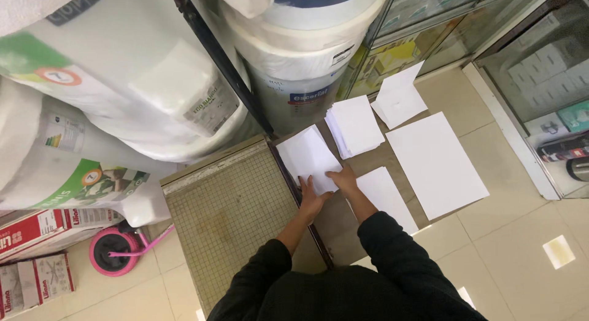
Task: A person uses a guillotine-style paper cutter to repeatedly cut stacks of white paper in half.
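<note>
Both of my hands rest on a small stack of cut white paper (307, 154) lying at the right edge of a paper cutter board (230, 216) on the floor. My left hand (310, 198) presses the stack's lower left corner with fingers spread. On the lower right edge of the stack sits my right hand (343, 178), fingers curled over the sheets. The cutter's dark blade arm (288, 174) runs along the board's right side, just under my left hand.
Another stack of cut sheets (356, 126), a loose sheet (399, 99), a large white sheet (435, 164) and a smaller sheet (385, 195) lie on the tiled floor. Big white buckets (300, 57) stand behind; glass cabinets (540, 81) at right; a pink tape roll (113, 250) at left.
</note>
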